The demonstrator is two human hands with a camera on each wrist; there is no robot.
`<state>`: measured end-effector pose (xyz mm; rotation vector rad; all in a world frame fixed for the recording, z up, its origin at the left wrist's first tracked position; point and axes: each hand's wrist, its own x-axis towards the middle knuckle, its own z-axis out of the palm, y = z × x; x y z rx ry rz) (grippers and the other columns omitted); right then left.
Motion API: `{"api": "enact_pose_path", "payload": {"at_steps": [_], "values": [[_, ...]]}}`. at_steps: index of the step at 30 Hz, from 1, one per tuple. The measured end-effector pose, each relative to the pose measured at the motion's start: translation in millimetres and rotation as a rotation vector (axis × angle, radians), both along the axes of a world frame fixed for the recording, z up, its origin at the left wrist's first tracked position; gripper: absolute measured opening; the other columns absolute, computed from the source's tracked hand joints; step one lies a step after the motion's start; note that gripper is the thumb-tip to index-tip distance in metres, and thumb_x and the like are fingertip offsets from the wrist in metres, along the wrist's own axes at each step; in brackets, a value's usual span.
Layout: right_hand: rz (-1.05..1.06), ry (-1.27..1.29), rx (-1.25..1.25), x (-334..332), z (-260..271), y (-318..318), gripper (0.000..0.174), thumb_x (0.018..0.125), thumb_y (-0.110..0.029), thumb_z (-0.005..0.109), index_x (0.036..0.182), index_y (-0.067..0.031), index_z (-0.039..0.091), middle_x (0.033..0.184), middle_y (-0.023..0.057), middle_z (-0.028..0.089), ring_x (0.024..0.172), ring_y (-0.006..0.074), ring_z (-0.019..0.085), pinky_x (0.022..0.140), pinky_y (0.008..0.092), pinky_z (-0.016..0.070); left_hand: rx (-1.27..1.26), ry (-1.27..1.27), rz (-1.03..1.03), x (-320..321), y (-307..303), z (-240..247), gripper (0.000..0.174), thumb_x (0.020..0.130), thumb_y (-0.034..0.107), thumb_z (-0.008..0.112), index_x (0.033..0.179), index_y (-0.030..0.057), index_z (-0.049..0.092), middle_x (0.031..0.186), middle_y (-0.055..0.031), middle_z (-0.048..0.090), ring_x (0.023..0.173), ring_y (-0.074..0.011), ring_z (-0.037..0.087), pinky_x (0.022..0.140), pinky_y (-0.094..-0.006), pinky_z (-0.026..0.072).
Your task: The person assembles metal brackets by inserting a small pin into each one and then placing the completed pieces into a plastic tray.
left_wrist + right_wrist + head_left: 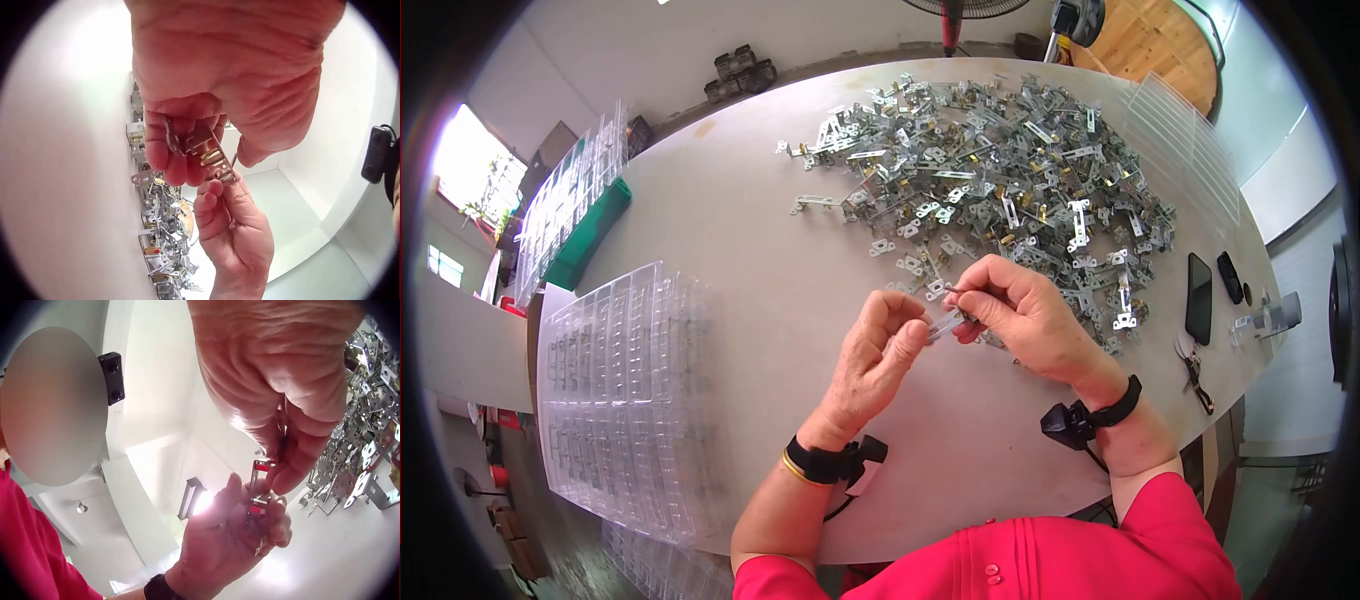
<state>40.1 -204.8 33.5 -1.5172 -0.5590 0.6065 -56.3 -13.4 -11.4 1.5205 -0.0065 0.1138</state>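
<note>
Both hands meet over the table in front of the pile. My left hand [875,350] holds one end of a small metal bracket [219,164] with brass-coloured pieces set in it. A second metal piece [172,136] lies against the curled fingers of that hand. My right hand [1025,315] pinches the other end between thumb and fingers. From the right wrist, the bracket [255,478] spans the gap between the two hands, and its far end sits among the left fingers. Just beyond the hands lies a large heap of similar metal brackets [1000,180].
Clear plastic trays [625,390] are stacked at the table's left, with another clear tray [1185,145] at the far right. A green bin [590,235] stands back left. A phone [1198,298], pliers [1194,375] and a clear bottle [1260,322] lie near the right edge.
</note>
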Motion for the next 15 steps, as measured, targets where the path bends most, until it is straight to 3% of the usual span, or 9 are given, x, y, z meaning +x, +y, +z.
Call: {"api": "enact_pose_path", "payload": {"at_steps": [3,9,13,15], "values": [[-0.011,-0.025,-0.006,4.7,3.2,-4.4,0.009,0.104,-0.008,0.058,0.107,-0.0008,0.061,0.101,0.005,0.068,0.083,0.0097,0.067,0.075,0.0263,0.0583,0.026,0.047,-0.056,1.9,8.7,2.7,0.036,0.105,0.036,0.054,0.114,0.0013,0.06,0.096,-0.0044,0.067,0.085,-0.011,0.059,0.08,-0.028,0.0483],[-0.034,-0.049,0.003,9.1,4.1,-6.4,0.009,0.104,-0.011,0.058,0.104,-0.0029,0.062,0.093,0.001,0.066,0.083,0.0086,0.068,0.074,0.0242,0.0557,-0.092,0.162,-0.246,2.7,10.8,6.1,0.04,0.104,0.037,0.056,0.104,-0.0014,0.066,0.085,-0.0038,0.066,0.083,-0.0128,0.061,0.08,-0.029,0.049],[-0.036,-0.052,-0.001,9.5,-1.7,-5.1,0.009,0.103,-0.012,0.061,0.105,-0.0037,0.063,0.093,0.0019,0.066,0.078,0.0079,0.065,0.074,0.0232,0.054,-0.114,0.169,-0.251,1.7,9.9,4.0,0.037,0.105,0.035,0.057,0.098,-0.0006,0.066,0.083,-0.0039,0.066,0.081,-0.0124,0.062,0.079,-0.0286,0.0494],[-0.21,-0.568,0.035,14.5,-19.6,-2.2,0.009,0.101,-0.012,0.064,0.106,-0.0043,0.065,0.092,0.0045,0.066,0.074,0.0083,0.061,0.072,0.0238,0.051,-0.098,0.112,-0.187,1.7,8.0,2.5,0.033,0.106,0.031,0.057,0.095,0.0007,0.065,0.083,-0.0037,0.066,0.08,-0.0116,0.062,0.078,-0.0281,0.05]]}}
